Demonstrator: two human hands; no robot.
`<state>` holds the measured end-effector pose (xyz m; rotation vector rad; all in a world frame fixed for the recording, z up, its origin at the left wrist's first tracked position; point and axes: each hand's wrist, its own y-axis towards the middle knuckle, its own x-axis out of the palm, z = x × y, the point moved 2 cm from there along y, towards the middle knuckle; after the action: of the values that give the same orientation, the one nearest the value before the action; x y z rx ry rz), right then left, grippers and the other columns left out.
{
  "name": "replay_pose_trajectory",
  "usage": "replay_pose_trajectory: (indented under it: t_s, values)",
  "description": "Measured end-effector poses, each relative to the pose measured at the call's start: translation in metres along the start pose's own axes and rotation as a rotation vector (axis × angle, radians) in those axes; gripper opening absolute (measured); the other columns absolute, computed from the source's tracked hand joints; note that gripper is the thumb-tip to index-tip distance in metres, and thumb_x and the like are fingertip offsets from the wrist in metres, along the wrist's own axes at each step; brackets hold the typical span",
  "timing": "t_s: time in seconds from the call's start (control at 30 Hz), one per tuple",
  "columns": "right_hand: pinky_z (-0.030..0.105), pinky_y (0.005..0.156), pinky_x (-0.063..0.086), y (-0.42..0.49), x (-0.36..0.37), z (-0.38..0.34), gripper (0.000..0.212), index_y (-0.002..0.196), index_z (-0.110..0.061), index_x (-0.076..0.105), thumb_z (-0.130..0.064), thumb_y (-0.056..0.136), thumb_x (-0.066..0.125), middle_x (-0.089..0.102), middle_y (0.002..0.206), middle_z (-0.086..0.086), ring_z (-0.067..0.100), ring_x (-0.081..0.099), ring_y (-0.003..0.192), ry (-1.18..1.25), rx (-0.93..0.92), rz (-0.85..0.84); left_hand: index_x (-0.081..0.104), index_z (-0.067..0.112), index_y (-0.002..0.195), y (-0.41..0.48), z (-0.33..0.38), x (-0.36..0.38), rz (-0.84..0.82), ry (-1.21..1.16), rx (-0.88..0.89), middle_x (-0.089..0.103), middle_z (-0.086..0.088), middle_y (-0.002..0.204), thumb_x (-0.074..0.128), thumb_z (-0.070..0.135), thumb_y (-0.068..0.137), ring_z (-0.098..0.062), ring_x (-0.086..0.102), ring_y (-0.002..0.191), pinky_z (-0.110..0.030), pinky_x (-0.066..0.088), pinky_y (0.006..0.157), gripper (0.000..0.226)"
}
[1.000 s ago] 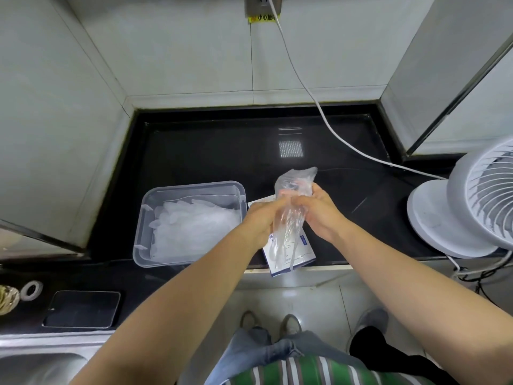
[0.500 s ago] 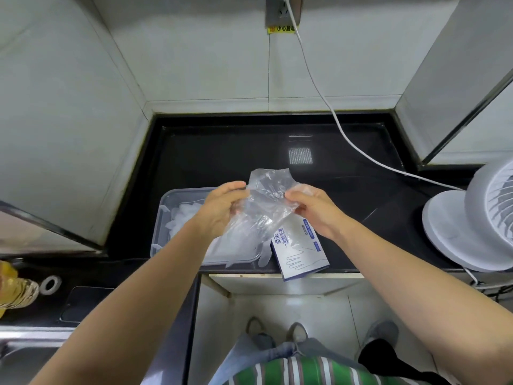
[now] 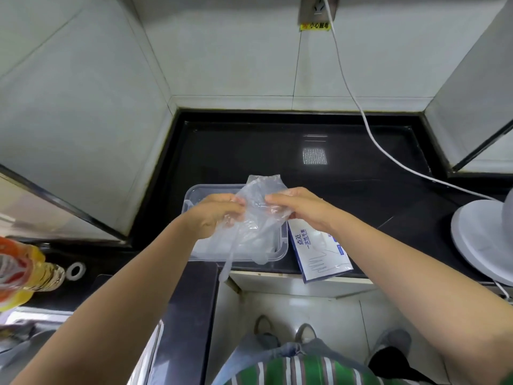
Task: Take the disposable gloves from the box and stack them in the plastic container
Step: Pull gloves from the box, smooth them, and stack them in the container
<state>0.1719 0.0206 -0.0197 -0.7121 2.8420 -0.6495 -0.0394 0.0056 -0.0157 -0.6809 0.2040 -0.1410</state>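
Pinching a thin, clear plastic disposable glove (image 3: 258, 207) between them, the left hand (image 3: 213, 215) and the right hand (image 3: 299, 209) held it by its upper part, thumbs and fingertips closed on the film. Its limp fingers dangled toward 6 o'clock. Directly beneath lay the clear rectangular plastic container (image 3: 194, 190), on the black glossy worktop (image 3: 249, 151). A whitish pile of stacked gloves (image 3: 206, 247) already lay inside, so part of the job looked done. This glove was out of its box but not yet laid down.

At 3 o'clock of the container sat the white and blue cardboard glove box (image 3: 319, 251), overhanging the worktop's front edge. Whether the two touched could not be told. The right wrist covered the box's far end and its opening was out of sight, so the number of gloves left was unknown. The hands and the held film blurred the pile, hiding its depth and neatness.
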Motion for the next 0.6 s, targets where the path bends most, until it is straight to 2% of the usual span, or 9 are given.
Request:
replay_pose_trajectory:
  t_s: [0.1,0.2,0.27,0.33,0.4,0.47,0.5,0.57,0.6]
  values:
    - [0.02,0.068,0.051,0.007,0.009,-0.011,0.019,0.094,-0.004,0.075,-0.022,0.091,0.07,0.073,0.079,0.001,0.008,0.068,0.072,-0.006,-0.117,0.121,0.073,0.017,0.1,-0.008,0.012,-0.009,-0.057,0.017,0.074,0.07,-0.008,0.104,0.066,0.007,0.089,-0.027,0.067,0.1,-0.041,0.053,0.095,0.016]
    - [0.019,0.056,0.046,0.015,0.021,-0.012,0.022,0.098,0.003,0.072,-0.017,0.096,0.063,0.069,0.075,0.005,0.008,0.056,0.057,0.052,-0.18,0.24,0.072,0.016,0.108,-0.003,0.01,-0.02,-0.014,-0.102,0.034,0.073,-0.01,0.104,0.074,0.024,0.085,-0.029,0.071,0.097,-0.046,0.055,0.092,0.025]
    - [0.022,0.053,0.044,0.023,0.03,-0.002,0.023,0.096,0.0,0.072,-0.019,0.098,0.061,0.07,0.077,0.008,0.008,0.052,0.052,-0.034,-0.136,0.294,0.071,0.012,0.102,-0.002,0.0,-0.026,-0.015,-0.002,-0.065,0.074,-0.009,0.098,0.077,0.033,0.082,-0.025,0.071,0.089,-0.04,0.056,0.087,0.03]
    - [0.026,0.056,0.047,0.029,0.037,0.011,0.021,0.097,-0.004,0.072,-0.021,0.099,0.058,0.071,0.084,0.01,0.013,0.06,0.061,-0.15,-0.078,0.379,0.065,0.009,0.094,0.001,-0.01,-0.029,-0.038,0.004,-0.1,0.071,-0.008,0.087,0.071,0.02,0.088,-0.019,0.068,0.077,-0.031,0.057,0.074,0.013]
    - [0.022,0.053,0.049,0.032,0.044,0.017,0.021,0.1,-0.003,0.069,-0.018,0.1,0.054,0.068,0.088,0.01,0.02,0.062,0.068,-0.2,-0.064,0.446,0.063,0.008,0.092,0.006,-0.018,-0.034,0.053,-0.035,-0.12,0.067,-0.007,0.085,0.066,0.012,0.09,-0.02,0.066,0.077,-0.029,0.055,0.07,0.005]
    - [0.019,0.042,0.045,0.031,0.052,0.017,0.018,0.104,-0.006,0.064,-0.013,0.102,0.047,0.062,0.082,0.008,0.018,0.056,0.059,-0.251,-0.071,0.457,0.063,0.01,0.093,0.012,-0.023,-0.034,0.185,-0.06,-0.097,0.064,-0.01,0.094,0.063,0.015,0.092,-0.026,0.064,0.087,-0.036,0.054,0.08,0.006]
    - [0.021,0.04,0.044,0.032,0.057,0.017,0.018,0.106,-0.008,0.061,-0.011,0.102,0.044,0.06,0.081,0.008,0.017,0.053,0.055,-0.266,-0.066,0.439,0.061,0.01,0.091,0.014,-0.023,-0.031,0.207,-0.125,-0.052,0.062,-0.01,0.093,0.058,0.016,0.096,-0.026,0.063,0.085,-0.037,0.054,0.08,0.008]
    - [0.026,0.041,0.045,0.035,0.065,0.02,0.021,0.11,-0.012,0.056,-0.006,0.101,0.039,0.058,0.081,0.01,0.017,0.051,0.053,-0.288,-0.054,0.394,0.053,0.004,0.091,0.021,-0.027,-0.023,0.245,-0.196,0.049,0.056,-0.008,0.079,0.047,0.016,0.101,-0.019,0.058,0.066,-0.031,0.052,0.061,0.017]
    - [0.027,0.041,0.046,0.037,0.067,0.022,0.022,0.11,-0.013,0.055,-0.005,0.1,0.038,0.058,0.083,0.013,0.017,0.051,0.056,-0.308,-0.045,0.385,0.05,0.003,0.097,0.024,-0.03,-0.021,0.29,-0.138,0.085,0.052,-0.007,0.073,0.044,0.016,0.103,-0.017,0.053,0.058,-0.027,0.048,0.052,0.016]
